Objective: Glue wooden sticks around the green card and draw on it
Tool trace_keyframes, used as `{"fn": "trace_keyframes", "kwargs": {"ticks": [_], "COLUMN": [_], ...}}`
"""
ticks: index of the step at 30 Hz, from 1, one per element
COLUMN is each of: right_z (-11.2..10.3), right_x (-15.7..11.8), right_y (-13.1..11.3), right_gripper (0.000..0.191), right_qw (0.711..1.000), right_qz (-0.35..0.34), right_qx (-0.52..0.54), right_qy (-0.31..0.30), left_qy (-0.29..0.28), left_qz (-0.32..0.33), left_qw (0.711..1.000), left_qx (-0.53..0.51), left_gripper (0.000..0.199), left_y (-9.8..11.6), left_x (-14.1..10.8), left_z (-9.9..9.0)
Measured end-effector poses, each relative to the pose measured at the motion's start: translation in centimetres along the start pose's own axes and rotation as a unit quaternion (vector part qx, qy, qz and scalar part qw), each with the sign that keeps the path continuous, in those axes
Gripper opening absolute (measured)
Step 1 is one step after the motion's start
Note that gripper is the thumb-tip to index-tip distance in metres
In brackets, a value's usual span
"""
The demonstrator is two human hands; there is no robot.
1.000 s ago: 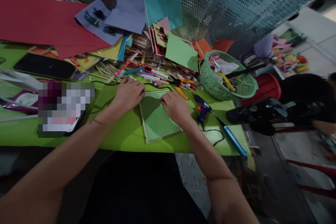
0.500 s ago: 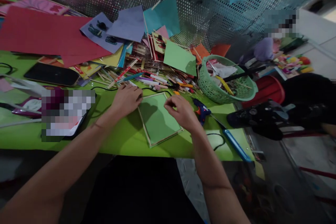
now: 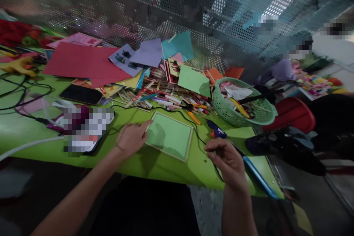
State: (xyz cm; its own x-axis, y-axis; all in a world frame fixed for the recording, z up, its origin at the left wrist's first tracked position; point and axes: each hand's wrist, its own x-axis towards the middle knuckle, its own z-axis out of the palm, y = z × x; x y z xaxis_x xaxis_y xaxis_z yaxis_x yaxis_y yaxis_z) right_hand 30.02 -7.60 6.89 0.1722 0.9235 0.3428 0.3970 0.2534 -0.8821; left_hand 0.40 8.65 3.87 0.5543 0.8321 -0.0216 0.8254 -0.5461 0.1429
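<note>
A light green paper card (image 3: 169,134) edged with thin wooden sticks lies flat on the green-covered table. My left hand (image 3: 132,136) is at its left edge, fingers closed against the corner and side of the frame. To the right of the card, my right hand (image 3: 228,160) is raised over the table with its fingertips pinched together. Whatever is between those fingertips, if anything, is too small to make out. Just beyond my right hand lies a blue glue gun (image 3: 216,129), its dark cord curving behind the card.
Wooden sticks and markers (image 3: 168,99) are heaped behind the card, with coloured paper (image 3: 83,61) further back. A green basket (image 3: 243,114) stands at the right, near a blue box cutter (image 3: 260,177). A black phone (image 3: 80,93) lies at the left.
The framed card has been turned on the table. My right hand has left it and moved right, towards me. My left hand has come to its left edge. The camera view has shifted.
</note>
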Motion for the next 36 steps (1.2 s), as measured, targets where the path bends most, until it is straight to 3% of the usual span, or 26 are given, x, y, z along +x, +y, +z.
{"fn": "trace_keyframes", "kwargs": {"ticks": [3, 6, 11, 15, 21, 36], "right_z": [0.1, 0.8, 1.1, 0.7, 0.5, 0.2], "right_x": [-1.0, -1.4, -0.8, 0.3, 2.1, 2.3], "right_y": [0.9, 1.3, 1.9, 2.7, 3.4, 4.5], "right_gripper": [0.003, 0.005, 0.022, 0.037, 0.054, 0.049], "right_qw": [0.998, 0.993, 0.97, 0.928, 0.877, 0.859], "right_qz": [0.013, 0.002, -0.023, -0.038, -0.009, 0.009], "right_qx": [-0.055, -0.116, -0.242, -0.368, -0.464, -0.489], "right_qy": [-0.002, 0.007, -0.002, -0.05, -0.123, -0.151], "left_qy": [-0.015, -0.009, 0.061, 0.115, 0.09, 0.061], "left_qz": [-0.034, -0.021, 0.022, 0.068, 0.077, 0.063], "left_qw": [0.997, 0.983, 0.977, 0.979, 0.986, 0.992], "left_qx": [-0.067, -0.18, -0.204, -0.152, -0.121, -0.094], "left_gripper": [0.054, 0.049, 0.04, 0.04, 0.051, 0.051], "left_y": [0.4, 0.8, 0.3, -1.1, -2.6, -2.5], "left_x": [-2.0, -4.0, -5.9, -4.8, -1.7, -1.2], "left_z": [0.6, 1.3, 1.4, 0.8, 1.9, 3.1]}}
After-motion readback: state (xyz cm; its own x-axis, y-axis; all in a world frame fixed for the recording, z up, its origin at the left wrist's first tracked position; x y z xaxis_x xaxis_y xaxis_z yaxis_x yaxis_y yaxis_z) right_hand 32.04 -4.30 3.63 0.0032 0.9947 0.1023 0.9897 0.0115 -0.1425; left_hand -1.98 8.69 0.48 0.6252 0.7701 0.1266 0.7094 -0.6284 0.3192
